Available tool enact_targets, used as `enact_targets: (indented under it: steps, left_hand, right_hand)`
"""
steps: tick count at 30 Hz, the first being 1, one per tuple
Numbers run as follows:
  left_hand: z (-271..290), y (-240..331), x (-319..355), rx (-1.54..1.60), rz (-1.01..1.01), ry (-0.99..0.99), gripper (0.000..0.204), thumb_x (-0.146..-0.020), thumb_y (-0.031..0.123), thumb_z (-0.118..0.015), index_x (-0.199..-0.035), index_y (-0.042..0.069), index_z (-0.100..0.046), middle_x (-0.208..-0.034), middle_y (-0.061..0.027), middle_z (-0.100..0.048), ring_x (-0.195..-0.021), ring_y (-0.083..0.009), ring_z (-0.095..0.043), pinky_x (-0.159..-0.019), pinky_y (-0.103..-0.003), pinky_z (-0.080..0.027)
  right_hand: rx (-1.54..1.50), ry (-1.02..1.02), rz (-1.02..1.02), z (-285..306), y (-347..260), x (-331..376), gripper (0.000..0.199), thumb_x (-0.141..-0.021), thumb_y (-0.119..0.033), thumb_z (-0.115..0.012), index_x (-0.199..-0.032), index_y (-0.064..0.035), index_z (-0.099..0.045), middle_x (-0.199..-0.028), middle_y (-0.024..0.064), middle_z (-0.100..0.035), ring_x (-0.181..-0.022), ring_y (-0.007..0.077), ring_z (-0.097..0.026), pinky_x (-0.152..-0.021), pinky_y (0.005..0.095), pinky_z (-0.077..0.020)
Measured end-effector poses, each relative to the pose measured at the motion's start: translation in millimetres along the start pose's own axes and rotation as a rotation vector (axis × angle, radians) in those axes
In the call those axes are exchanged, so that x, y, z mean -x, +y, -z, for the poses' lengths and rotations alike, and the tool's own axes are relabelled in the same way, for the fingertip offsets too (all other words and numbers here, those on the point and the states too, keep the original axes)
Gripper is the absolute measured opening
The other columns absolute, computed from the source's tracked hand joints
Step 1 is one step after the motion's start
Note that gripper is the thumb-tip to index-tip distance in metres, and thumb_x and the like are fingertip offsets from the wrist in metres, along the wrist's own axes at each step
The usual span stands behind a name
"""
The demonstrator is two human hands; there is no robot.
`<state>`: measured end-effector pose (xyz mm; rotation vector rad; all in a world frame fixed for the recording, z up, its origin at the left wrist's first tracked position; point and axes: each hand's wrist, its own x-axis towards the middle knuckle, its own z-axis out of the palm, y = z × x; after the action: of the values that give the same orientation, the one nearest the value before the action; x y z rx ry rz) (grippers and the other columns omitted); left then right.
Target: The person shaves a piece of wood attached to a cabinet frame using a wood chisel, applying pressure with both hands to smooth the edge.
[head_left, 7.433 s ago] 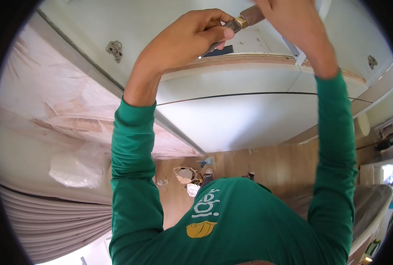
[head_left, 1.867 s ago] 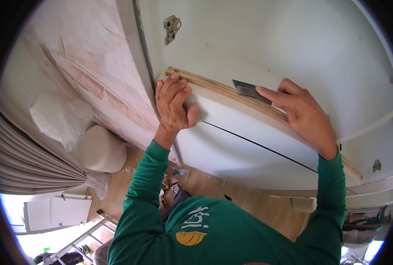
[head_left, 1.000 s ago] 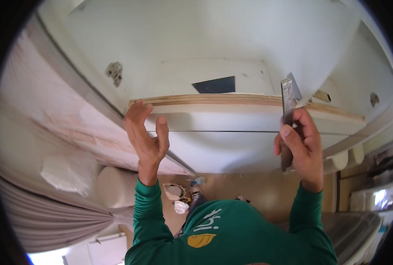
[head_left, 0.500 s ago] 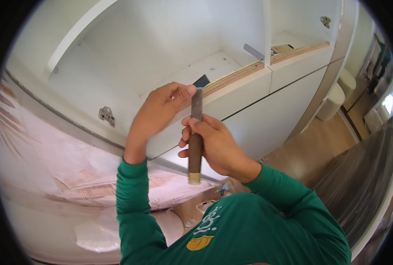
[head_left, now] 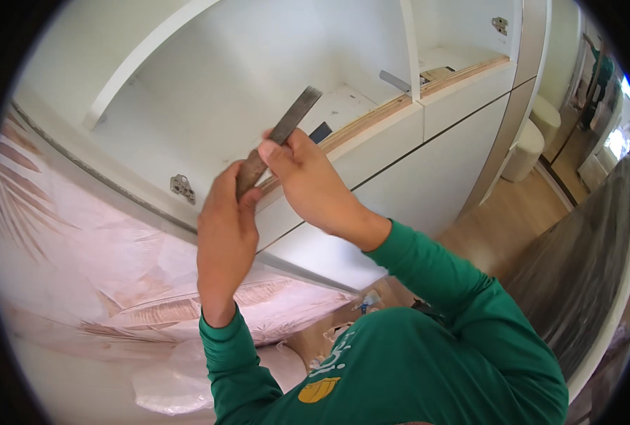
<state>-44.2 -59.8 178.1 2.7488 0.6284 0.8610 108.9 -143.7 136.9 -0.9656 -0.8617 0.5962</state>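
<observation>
Chisel-like hand tool — flat grey metal blade on a dark brown wooden handle (head_left: 276,145) — sits up in front of the white cabinet, tilted, blade end pointing up and to the right, handle end down and to the left. Both hands are on it. Left hand (head_left: 224,230) has its fingers curled around the lower handle, thumb side pressed against the wood; grip looks closed on the tool. Right hand (head_left: 308,180) comes in from the right and pinches the tool higher up, thumb on top near where handle meets blade, other fingers wrapped behind — also closed on it. Both forearms wear long green sleeves (head_left: 428,265) of a green shirt with a yellow patch on the chest (head_left: 318,389). Just behind the blade tip: a white built-in cabinet (head_left: 208,85) with open shelf compartments and a bare plywood edge strip (head_left: 371,117) running along the front of the shelf. A small dark square piece (head_left: 320,132) lies on that shelf close to the right thumb; a flat grey metal piece (head_left: 394,81) lies further right on the same shelf near the divider. A metal hinge plate (head_left: 182,188) is fixed on the cabinet side left of the hands. Lower left is pinkish protective sheeting (head_left: 81,241); wood floor (head_left: 513,219) shows at right.
</observation>
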Motion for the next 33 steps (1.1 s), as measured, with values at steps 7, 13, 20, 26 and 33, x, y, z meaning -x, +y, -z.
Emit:
enact_targets:
  steps: [7, 13, 20, 26, 33]
  left_hand:
    - [13.7, -38.7, -25.7, -0.031, 0.003, -0.149, 0.034, -0.11, 0.01, -0.061, -0.143, 0.004, -0.062, -0.124, -0.0204, -0.073, -0.12, -0.0456, -0.061, -0.103, -0.052, -0.049]
    - [1.6, -41.3, -41.3, -0.26, -0.017, -0.238, 0.037, -0.109, 0.008, -0.059, -0.145, 0.006, -0.062, -0.127, -0.0186, -0.073, -0.126, -0.0425, -0.056, -0.111, -0.05, -0.045]
    - [-26.9, -79.8, -60.6, -0.137, 0.034, 0.001, 0.053, -0.116, 0.042, -0.044, -0.129, -0.003, -0.07, -0.126, -0.025, -0.072, -0.121, -0.0449, -0.062, -0.11, -0.051, -0.047]
    - [-48.8, -40.5, -67.0, -0.058, 0.538, -0.081, 0.085, -0.12, 0.065, -0.029, -0.094, -0.002, -0.075, -0.089, -0.0258, -0.075, -0.089, -0.0493, -0.069, -0.084, -0.058, -0.051]
    - [-55.8, -60.5, -75.4, -0.362, 0.254, 0.027, 0.078, -0.122, 0.055, -0.035, -0.083, -0.002, -0.072, -0.078, -0.0253, -0.071, -0.078, -0.0496, -0.066, -0.075, -0.059, -0.049]
  right_hand:
    - [1.063, 0.039, 0.926, 2.5, -14.3, 20.7, 0.036, -0.103, -0.031, -0.073, -0.12, 0.0014, -0.07, -0.119, 0.0206, -0.071, -0.122, 0.0406, -0.067, -0.109, 0.0583, -0.0497]
    - [1.404, -0.269, 0.704, 34.2, 33.2, -49.4, 0.029, -0.104, -0.026, -0.068, -0.117, -0.0006, -0.071, -0.109, 0.0133, -0.068, -0.111, 0.0328, -0.07, -0.098, 0.0532, -0.0549]
    - [1.276, -0.258, 0.754, 18.7, 64.7, -75.1, 0.019, -0.101, -0.023, -0.069, -0.104, -0.005, -0.074, -0.103, 0.0091, -0.071, -0.102, 0.0266, -0.071, -0.087, 0.0417, -0.0554]
    - [1.288, -0.259, 0.705, 15.5, 67.0, -69.4, 0.015, -0.097, -0.017, -0.067, -0.097, -0.0051, -0.076, -0.096, 0.0087, -0.073, -0.096, 0.0264, -0.072, -0.083, 0.0417, -0.0545]
    - [1.211, -0.083, 0.683, 9.5, 73.5, -63.1, 0.015, -0.095, -0.017, -0.067, -0.095, -0.0053, -0.077, -0.089, 0.0085, -0.074, -0.089, 0.0266, -0.073, -0.082, 0.0422, -0.0541]
